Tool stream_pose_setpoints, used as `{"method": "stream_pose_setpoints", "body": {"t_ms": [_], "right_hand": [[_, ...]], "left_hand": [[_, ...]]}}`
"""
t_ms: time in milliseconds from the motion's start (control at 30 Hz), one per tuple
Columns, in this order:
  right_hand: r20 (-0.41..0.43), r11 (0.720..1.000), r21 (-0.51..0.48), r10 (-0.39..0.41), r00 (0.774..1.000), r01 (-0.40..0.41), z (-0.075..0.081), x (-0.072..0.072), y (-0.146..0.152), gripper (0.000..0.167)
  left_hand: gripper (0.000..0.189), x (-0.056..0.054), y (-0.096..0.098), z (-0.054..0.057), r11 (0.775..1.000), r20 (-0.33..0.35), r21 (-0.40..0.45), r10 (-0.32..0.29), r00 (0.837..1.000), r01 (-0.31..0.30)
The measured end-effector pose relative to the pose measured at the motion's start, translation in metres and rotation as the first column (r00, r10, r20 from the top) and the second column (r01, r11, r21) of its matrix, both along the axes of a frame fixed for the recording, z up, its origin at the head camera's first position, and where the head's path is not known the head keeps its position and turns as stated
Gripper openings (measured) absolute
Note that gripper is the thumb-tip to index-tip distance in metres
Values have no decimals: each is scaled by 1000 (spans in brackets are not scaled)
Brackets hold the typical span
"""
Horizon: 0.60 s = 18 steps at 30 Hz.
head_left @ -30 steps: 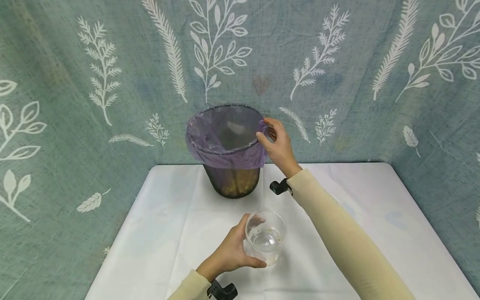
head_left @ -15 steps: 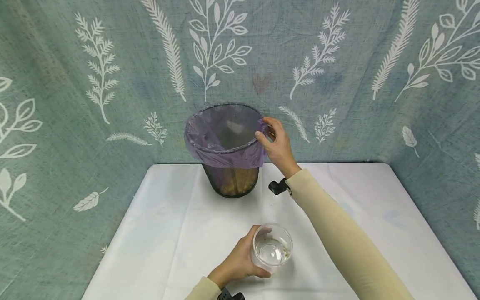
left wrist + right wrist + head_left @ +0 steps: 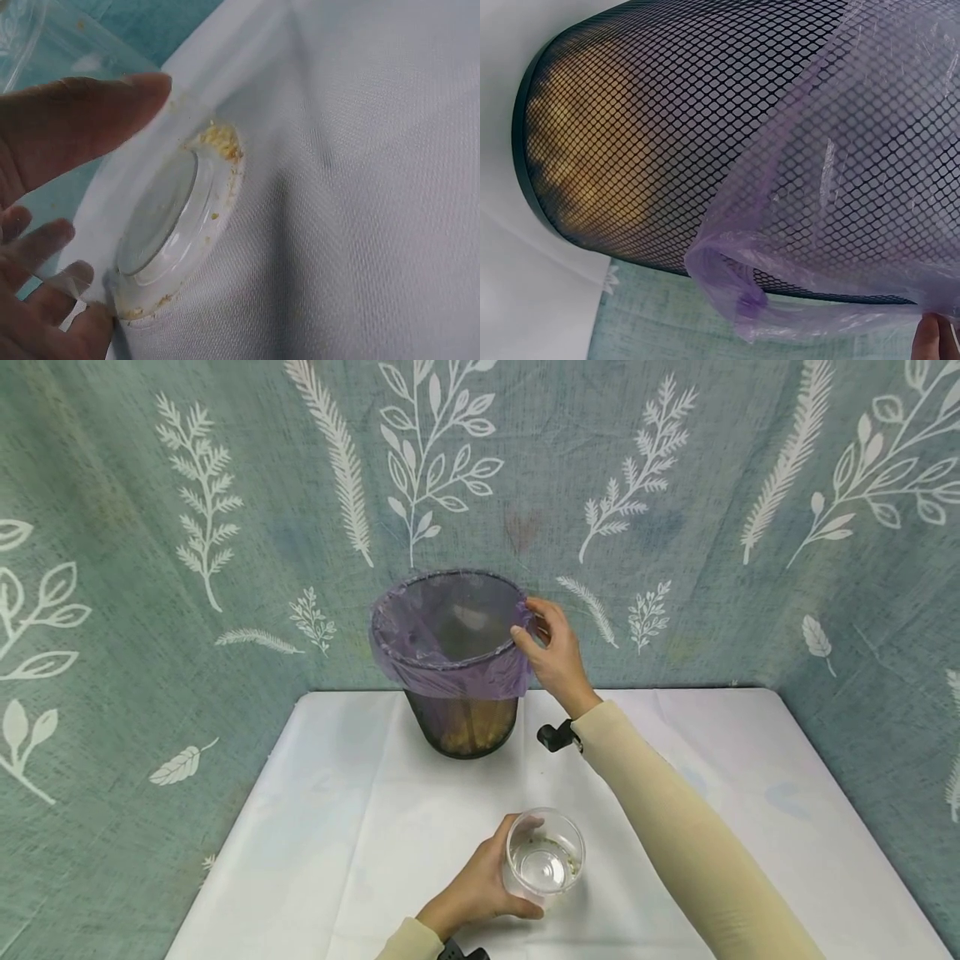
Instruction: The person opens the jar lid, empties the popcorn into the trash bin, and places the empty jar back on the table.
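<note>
My left hand [image 3: 478, 883] grips a clear plastic cup [image 3: 546, 870] from its left side, thumb toward the near side, low over the near middle of the table. Yellowish crumbs [image 3: 223, 140] cling round the inside bottom edge of the cup in the left wrist view. Farther back stands a black mesh trash bin [image 3: 465, 727] lined with a thin purple bag [image 3: 461, 679] folded over its rim. At the bin's right rim, my right hand [image 3: 558, 660] pinches the bag-covered edge between thumb and fingers. Through the mesh, a yellow-brown mass [image 3: 592, 142] shows at the bin's bottom.
A white cloth covers the table [image 3: 322, 793]. Green curtains [image 3: 525, 468] with white leaf prints rise behind the table and along both sides, close behind the bin. The right forearm [image 3: 675, 827] stretches across the table's right half.
The left hand and the cup have shifted slightly right and nearer the person, then stayed almost still over the last half second. The right hand keeps its hold at the bin's rim.
</note>
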State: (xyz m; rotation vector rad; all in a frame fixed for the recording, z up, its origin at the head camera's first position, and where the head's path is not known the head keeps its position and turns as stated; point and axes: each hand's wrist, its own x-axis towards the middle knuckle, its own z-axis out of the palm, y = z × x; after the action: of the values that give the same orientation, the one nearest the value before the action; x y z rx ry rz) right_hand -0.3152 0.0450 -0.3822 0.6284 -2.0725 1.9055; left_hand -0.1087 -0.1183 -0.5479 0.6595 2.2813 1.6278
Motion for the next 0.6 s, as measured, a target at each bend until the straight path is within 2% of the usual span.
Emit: {"method": "stream_pose_setpoints", "body": {"t_ms": [233, 400, 500, 600], "right_hand": [[18, 999, 32, -8, 1000, 8, -2, -2, 4, 54], [67, 996, 80, 38, 997, -44, -4, 0, 11, 57], [118, 990, 121, 61, 991, -75, -11, 5, 19, 60], [153, 982, 170, 56, 987, -82, -21, 13, 30, 63]], "left_hand": [[112, -6, -8, 2, 999, 43, 1, -52, 998, 52], [108, -11, -25, 9, 996, 28, 16, -87, 996, 87], [104, -15, -35, 16, 998, -29, 9, -66, 997, 66], [87, -17, -44, 25, 1000, -72, -13, -15, 997, 14]]}}
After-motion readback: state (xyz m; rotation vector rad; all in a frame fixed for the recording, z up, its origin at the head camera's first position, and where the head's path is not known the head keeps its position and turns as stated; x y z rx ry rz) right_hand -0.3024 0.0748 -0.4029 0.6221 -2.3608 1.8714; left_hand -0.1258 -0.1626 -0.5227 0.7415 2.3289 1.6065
